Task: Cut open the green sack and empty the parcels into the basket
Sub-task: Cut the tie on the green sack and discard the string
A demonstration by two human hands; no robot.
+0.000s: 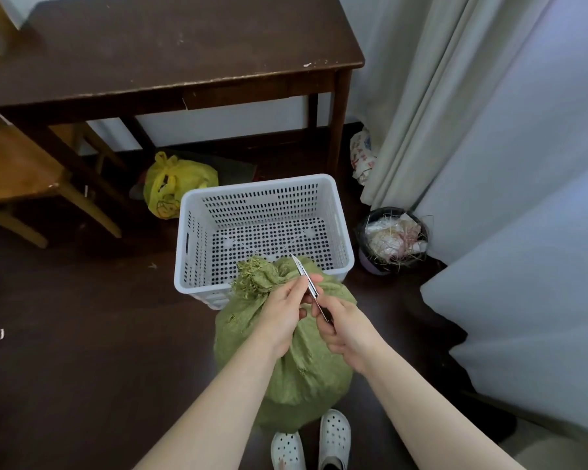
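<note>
A full green woven sack (306, 368) stands on the dark floor between my feet and a white perforated basket (197, 239). Its frayed, tied neck (255, 279) leans against the basket's near rim. The basket holds nothing. My right hand (343, 330) grips the dark handle of a utility knife (302, 271), whose blade points up and away over the sack's top. My left hand (286, 310) pinches the knife's metal body just below the blade, beside the sack's neck. The parcels are hidden inside the sack.
A dark wooden table (170, 56) stands behind the basket, with a wooden chair (21, 174) at left. A yellow plastic bag (174, 184) lies under the table. A small bin (392, 239) full of scraps sits right of the basket, beside grey curtains (455, 96).
</note>
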